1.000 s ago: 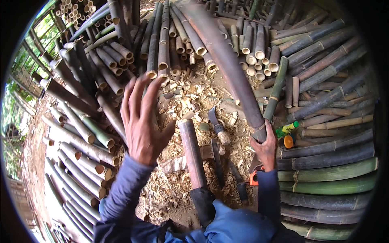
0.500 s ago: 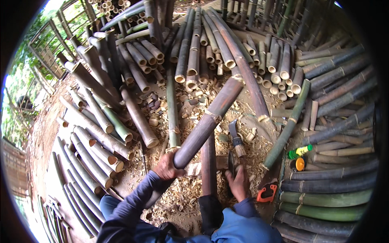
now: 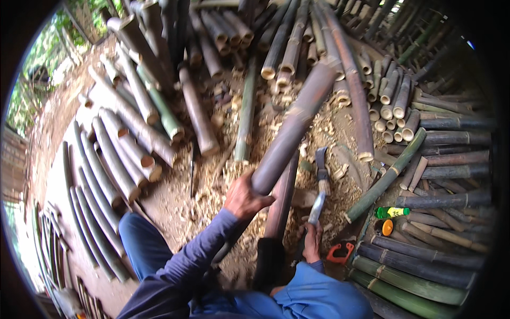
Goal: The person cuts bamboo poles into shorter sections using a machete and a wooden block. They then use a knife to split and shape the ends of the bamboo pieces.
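Observation:
My left hand (image 3: 247, 198) is wrapped round the lower part of a thick dark bamboo pole (image 3: 284, 138), which slants up and away to the right. In my right hand (image 3: 312, 242) is a knife (image 3: 317, 208), its blade bright and pointing away from me. The fingers are closed on its handle, mostly hidden. Beneath the held pole, a reddish-brown pole (image 3: 281, 204) runs toward me into a black covering (image 3: 269, 260) between my legs. Just beyond the knife tip, a hooked chopping tool (image 3: 322, 165) with a wooden handle lies on the shavings.
Cut bamboo pieces (image 3: 109, 159) lie in rows at the left; more bamboo (image 3: 446, 138) is stacked at the right and far side. A green bamboo pole (image 3: 388, 173) lies at right. Near it are a green bottle (image 3: 392, 212), an orange round object (image 3: 387, 227) and an orange saw handle (image 3: 340, 252).
My view has shifted, tilting down. My left hand still grips the bamboo pole. The knife in my right hand has turned, its blade now showing bright, and that hand sits closer to my leg.

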Demonstrator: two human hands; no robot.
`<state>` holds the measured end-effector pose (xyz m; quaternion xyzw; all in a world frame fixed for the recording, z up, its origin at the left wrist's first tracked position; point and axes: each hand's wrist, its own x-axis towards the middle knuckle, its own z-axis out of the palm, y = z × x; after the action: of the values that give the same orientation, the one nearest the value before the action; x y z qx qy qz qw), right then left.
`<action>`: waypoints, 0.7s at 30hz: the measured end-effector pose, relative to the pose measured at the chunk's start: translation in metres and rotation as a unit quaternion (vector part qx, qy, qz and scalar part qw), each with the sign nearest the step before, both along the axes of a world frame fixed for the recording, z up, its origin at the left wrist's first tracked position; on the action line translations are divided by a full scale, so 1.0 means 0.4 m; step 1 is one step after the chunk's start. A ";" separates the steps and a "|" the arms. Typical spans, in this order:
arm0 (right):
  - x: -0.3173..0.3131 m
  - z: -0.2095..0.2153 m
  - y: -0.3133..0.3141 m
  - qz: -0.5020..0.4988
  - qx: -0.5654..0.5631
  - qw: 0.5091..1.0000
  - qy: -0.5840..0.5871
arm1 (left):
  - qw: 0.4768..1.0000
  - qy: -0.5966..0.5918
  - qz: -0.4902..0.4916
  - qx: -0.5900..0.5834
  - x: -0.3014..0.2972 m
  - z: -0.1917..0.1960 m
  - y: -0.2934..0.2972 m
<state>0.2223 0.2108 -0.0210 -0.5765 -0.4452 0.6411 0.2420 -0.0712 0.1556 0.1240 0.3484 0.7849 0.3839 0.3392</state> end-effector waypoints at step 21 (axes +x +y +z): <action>-0.097 0.271 0.042 0.118 0.094 0.983 -0.101 | 0.881 0.059 -0.048 0.467 0.384 0.319 0.138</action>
<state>0.1836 0.2274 0.0876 -0.5562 -0.5901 0.5594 0.1715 0.0822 0.2107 0.2517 0.5252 0.5155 0.6684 0.1083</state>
